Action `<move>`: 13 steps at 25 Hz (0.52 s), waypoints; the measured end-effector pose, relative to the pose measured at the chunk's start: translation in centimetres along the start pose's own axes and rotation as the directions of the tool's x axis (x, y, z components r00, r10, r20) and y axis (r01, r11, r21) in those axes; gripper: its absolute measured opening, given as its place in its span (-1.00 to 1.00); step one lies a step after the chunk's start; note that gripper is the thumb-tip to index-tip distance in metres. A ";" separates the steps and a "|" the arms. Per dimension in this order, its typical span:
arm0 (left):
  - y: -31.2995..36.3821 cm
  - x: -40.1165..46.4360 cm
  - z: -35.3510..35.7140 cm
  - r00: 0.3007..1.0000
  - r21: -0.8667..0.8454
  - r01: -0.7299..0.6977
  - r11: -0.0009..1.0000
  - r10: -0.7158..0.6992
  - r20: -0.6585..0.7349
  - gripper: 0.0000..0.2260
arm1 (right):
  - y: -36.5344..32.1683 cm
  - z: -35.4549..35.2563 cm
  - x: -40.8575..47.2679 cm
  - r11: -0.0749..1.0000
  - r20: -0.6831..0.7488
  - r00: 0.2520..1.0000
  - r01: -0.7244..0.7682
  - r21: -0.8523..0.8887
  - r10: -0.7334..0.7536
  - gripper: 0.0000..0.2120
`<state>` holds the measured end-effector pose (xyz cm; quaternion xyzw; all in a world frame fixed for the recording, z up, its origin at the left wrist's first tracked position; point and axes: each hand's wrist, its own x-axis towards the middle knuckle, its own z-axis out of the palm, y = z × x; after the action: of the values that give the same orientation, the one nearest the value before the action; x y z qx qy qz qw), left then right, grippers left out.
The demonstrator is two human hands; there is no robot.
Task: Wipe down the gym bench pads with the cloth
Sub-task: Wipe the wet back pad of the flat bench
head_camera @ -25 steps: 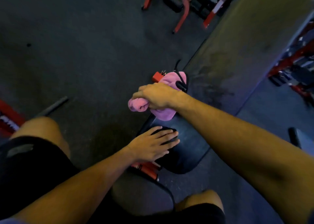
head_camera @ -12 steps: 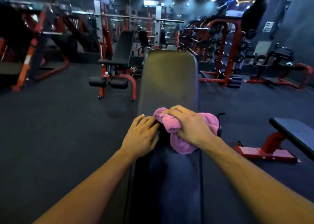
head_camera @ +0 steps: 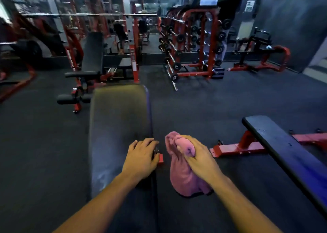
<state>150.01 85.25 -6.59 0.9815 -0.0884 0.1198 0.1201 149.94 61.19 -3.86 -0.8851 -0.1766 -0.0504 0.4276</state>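
A long dark bench pad [head_camera: 116, 126] runs away from me down the middle of the view. My left hand [head_camera: 141, 158] rests with spread fingers on the pad's right edge, beside a small red metal part [head_camera: 161, 158] of the frame. My right hand [head_camera: 198, 156] grips a bunched pink cloth [head_camera: 184, 176], which hangs off to the right of the pad, over the dark floor. The cloth is apart from the pad.
A second flat black bench [head_camera: 283, 147] on a red frame stands at the right. Ahead are an upright incline bench [head_camera: 92, 55], red racks and a barbell rack [head_camera: 191, 43]. Dark rubber floor [head_camera: 212, 105] surrounds the bench.
My right hand has carried the cloth off the pad to the right side. My left hand slid to the pad's right edge. The view has lifted and shifted.
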 end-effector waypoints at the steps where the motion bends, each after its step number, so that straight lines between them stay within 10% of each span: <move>1: 2.5 1.2 -1.4 0.999 0.001 -0.014 1.000 0.014 0.043 -0.48 | 0.0 -2.4 -0.4 1.000 -0.004 1.000 -0.031 0.001 0.031 -0.58; 13: 30.6 10.3 -3.6 0.902 -0.109 -0.208 0.972 0.234 0.363 -0.58 | 6.7 -26.9 -12.7 0.908 -0.239 0.877 -0.386 0.163 0.416 -0.72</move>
<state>152.94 55.45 5.99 0.9653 -0.2243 -0.0594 0.1196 142.15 33.10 5.00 -0.8624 0.0678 -0.0699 0.4968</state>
